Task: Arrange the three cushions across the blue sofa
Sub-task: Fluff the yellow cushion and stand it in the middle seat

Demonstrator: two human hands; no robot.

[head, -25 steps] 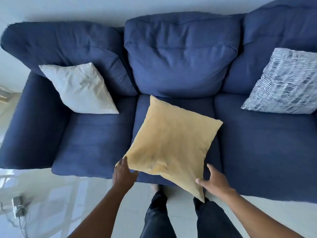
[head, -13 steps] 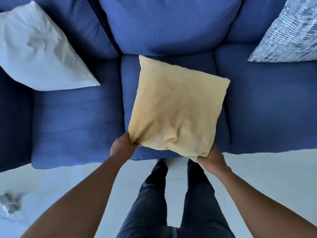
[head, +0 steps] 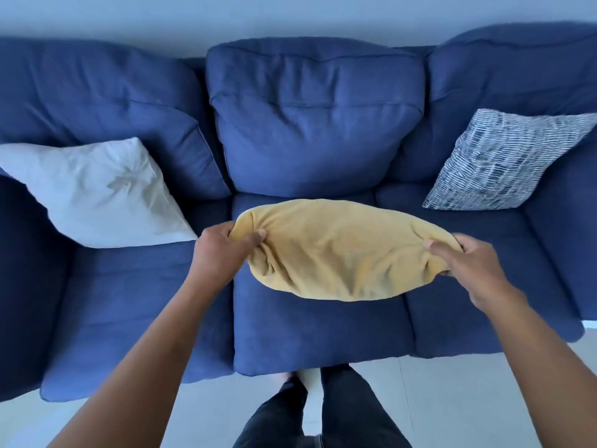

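Standing before the blue sofa [head: 323, 334], a person holds a yellow cushion [head: 339, 253] out over the middle seat, both bare arms stretched forward. Around it the sofa already carries two others: a white cushion [head: 97, 195] leans at the left end, its corner tipped against the left back pad and its lower edge on the left seat, and a grey-and-white striped cushion [head: 504, 160] leans at the right end against the right back pad. Both sit well apart from the yellow one. The middle back pad behind it is bare, and nothing lies on the middle seat below it. Pale floor [head: 452, 399] shows in front of the sofa, with the person's dark trouser legs [head: 323, 415] just beyond the seat's front edge.

The yellow cushion is seen nearly edge-on, a long bulging oval stretched crosswise between the hands, its fabric gathered into creases at each end. The left hand [head: 223, 250] is closed on the left end, thumb on top and fingers curled under a pinched fold. The right hand [head: 468, 263] grips the right end likewise, thumb pressed onto the upper face, fingers wrapped behind the bunched corner. Whether the cushion's underside touches the seat cannot be told.
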